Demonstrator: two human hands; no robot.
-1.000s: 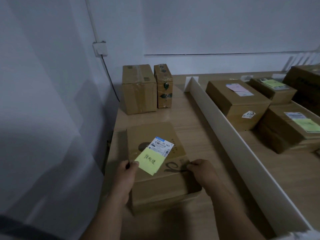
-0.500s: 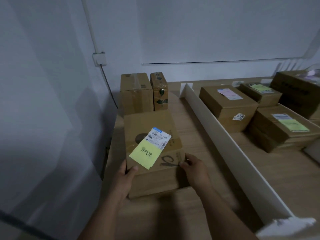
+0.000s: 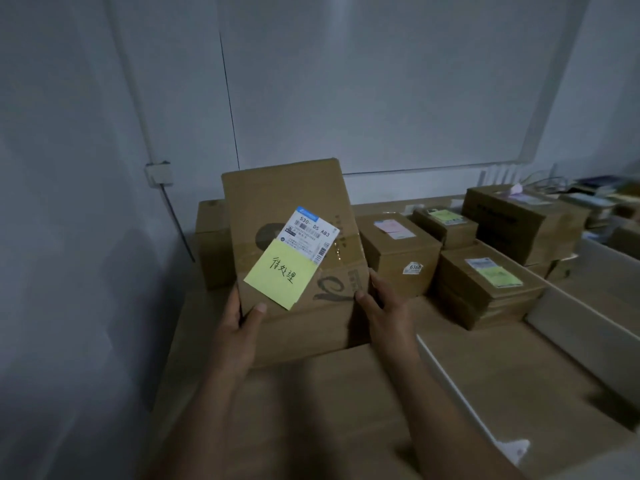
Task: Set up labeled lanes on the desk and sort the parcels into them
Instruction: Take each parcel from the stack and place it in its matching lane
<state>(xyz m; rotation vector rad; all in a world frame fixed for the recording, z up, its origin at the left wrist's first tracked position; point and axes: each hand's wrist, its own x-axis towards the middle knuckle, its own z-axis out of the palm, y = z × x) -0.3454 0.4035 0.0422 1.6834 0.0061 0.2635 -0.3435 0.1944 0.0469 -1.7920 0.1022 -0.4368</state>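
Observation:
A brown cardboard parcel (image 3: 277,199) with a white shipping label (image 3: 310,235) and a yellow sticky note (image 3: 280,276) is held up above the wooden desk (image 3: 329,410), its top face tilted toward me. My left hand (image 3: 239,327) grips its lower left edge, thumb on the front. My right hand (image 3: 379,299) holds its lower right edge. Behind it, at the wall in the left lane, another brown parcel (image 3: 211,244) shows partly. A white divider strip (image 3: 464,393) separates this lane from the lane on the right.
The right lane holds several labeled parcels: one with a pink note (image 3: 398,251), one with a green note (image 3: 485,282), a smaller one (image 3: 445,223) and a large box (image 3: 519,223) behind. A second white divider (image 3: 585,327) lies at the right. A wall socket (image 3: 158,174) and cable are at left.
Both hands have lifted the parcel off the desk and carried it forward toward the back wall, tilting its top toward me. It now hides the two parcels standing there.

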